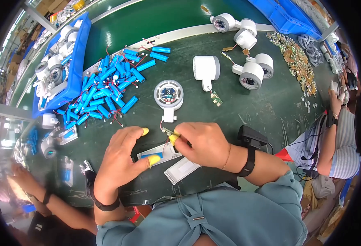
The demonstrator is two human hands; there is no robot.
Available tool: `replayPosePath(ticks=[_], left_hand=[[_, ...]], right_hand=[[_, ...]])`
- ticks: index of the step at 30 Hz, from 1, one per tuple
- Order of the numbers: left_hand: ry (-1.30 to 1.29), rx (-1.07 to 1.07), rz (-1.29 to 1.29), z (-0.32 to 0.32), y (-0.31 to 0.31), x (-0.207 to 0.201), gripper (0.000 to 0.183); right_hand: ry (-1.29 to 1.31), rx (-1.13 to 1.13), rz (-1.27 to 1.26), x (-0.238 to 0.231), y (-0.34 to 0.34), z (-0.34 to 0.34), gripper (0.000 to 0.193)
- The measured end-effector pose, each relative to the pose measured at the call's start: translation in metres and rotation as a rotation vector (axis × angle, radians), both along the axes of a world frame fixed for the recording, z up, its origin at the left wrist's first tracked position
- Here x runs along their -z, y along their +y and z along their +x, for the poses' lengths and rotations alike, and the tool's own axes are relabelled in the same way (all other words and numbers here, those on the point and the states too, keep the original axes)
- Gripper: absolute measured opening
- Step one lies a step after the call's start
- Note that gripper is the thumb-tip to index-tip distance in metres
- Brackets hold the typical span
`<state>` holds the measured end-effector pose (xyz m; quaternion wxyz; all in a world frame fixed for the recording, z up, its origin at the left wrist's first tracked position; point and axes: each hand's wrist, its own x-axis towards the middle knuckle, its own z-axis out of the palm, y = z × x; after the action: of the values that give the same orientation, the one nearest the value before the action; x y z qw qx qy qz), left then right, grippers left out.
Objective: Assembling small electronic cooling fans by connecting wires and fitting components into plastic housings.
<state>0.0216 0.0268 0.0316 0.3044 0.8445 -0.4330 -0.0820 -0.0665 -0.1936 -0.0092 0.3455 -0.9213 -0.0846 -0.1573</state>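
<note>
My right hand (205, 143) pinches a small circuit board (167, 131) between thumb and index finger, both in yellow finger cots. Wires run from the board to a white fan head (169, 114), which lies face up just beyond it. My left hand (121, 158) is open, thumb and index finger spread, also wearing yellow cots. Its thumb tip is beside a blue battery (158, 156) lying in a white handle shell (170, 152); whether it touches, I cannot tell. Closer to me lies a second white handle half (181, 170), partly below my right hand.
A heap of blue batteries (106, 88) and a blue bin (76, 69) of white fan parts stand at the left. More fan heads (251, 76) and piled circuit boards (297, 65) lie right. A black device (252, 137) sits by my right wrist. Co-workers' arms (67, 211) appear on both sides.
</note>
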Motion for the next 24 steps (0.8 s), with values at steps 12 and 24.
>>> replayPosePath(ticks=[12, 24], left_hand=[[-0.027, 0.069, 0.198, 0.001, 0.003, 0.002, 0.056], [0.873, -0.261, -0.666, -0.007, -0.015, 0.020, 0.029]], right_hand=[[0.056, -0.011, 0.033, -0.003, -0.004, 0.003, 0.012], [-0.086, -0.163, 0.223, -0.009, 0.000, -0.005, 0.017]])
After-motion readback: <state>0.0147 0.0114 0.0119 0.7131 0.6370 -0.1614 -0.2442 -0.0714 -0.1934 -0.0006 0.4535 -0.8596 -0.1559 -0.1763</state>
